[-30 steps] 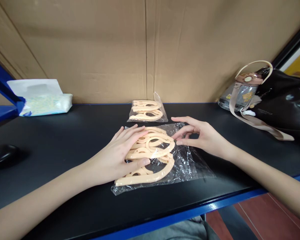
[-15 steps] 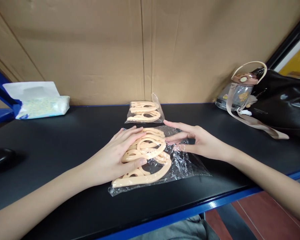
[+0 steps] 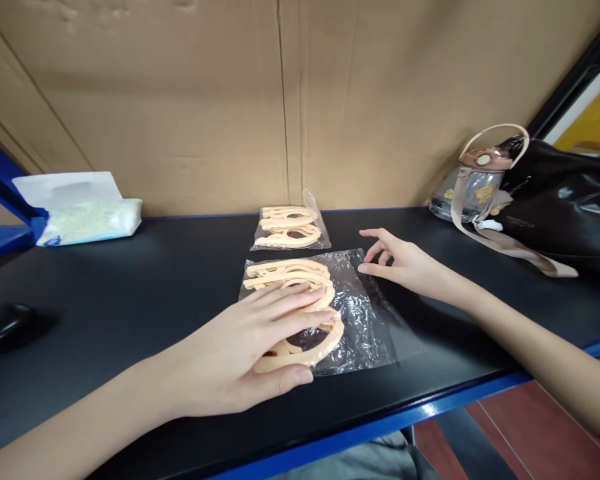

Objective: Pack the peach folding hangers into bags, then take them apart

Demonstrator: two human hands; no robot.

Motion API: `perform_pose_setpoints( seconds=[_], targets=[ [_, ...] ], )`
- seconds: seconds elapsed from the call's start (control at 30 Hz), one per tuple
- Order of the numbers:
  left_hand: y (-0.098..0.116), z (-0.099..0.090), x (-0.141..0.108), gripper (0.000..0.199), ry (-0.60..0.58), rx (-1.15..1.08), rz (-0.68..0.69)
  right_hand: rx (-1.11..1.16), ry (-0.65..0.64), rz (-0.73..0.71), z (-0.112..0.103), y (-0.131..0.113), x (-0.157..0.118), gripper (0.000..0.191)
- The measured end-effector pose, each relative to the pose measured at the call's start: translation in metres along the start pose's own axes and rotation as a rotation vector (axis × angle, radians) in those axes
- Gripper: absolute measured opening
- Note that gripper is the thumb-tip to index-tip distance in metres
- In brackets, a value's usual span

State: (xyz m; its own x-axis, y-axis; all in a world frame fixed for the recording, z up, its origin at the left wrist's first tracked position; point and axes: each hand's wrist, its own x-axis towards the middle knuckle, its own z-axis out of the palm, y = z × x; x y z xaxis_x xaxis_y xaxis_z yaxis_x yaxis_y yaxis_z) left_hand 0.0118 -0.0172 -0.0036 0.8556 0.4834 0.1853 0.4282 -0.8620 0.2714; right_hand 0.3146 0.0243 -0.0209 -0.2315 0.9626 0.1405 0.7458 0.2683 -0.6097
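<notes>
Nearer me now, my left hand (image 3: pixel 255 340) lies flat and spread on the bag (image 3: pixel 357 327) of plastic pieces (image 3: pixel 305 268), gripping nothing; my right hand (image 3: pixel 403 263) has drawn back beside its far corner, fingers parted, empty, so the left alone seems to steady it on the desk (image 3: pixel 180 280).

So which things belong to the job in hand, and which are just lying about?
Job:
clear bag of beige pieces, under left hand
likely the similar bag behind

Lying about:
tissue pack
strapped bottle
black handbag
dark rounded object
</notes>
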Motion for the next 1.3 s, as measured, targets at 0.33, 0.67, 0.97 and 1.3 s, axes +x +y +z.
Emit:
perform_pose_setpoints(
  seconds=[0.33,0.67,0.97,1.3],
  targets=[
    [0.021,0.005,0.016,0.048,0.0,0.153,0.044,0.5,-0.147,-0.037,-0.003,-0.019,0.012,0.063],
    [0.018,0.017,0.027,0.04,0.084,0.141,0.156,0.417,-0.21,-0.271,0.013,-0.061,0.03,0.049],
    [0.026,0.017,0.018,0.042,0.457,0.33,0.27,0.612,-0.309,-0.351,0.025,-0.056,0.024,0.036],
    [0.03,0.02,0.038,0.035,0.349,0.326,0.287,0.525,-0.301,-0.513,0.038,-0.052,0.02,0.039]
  ],
)
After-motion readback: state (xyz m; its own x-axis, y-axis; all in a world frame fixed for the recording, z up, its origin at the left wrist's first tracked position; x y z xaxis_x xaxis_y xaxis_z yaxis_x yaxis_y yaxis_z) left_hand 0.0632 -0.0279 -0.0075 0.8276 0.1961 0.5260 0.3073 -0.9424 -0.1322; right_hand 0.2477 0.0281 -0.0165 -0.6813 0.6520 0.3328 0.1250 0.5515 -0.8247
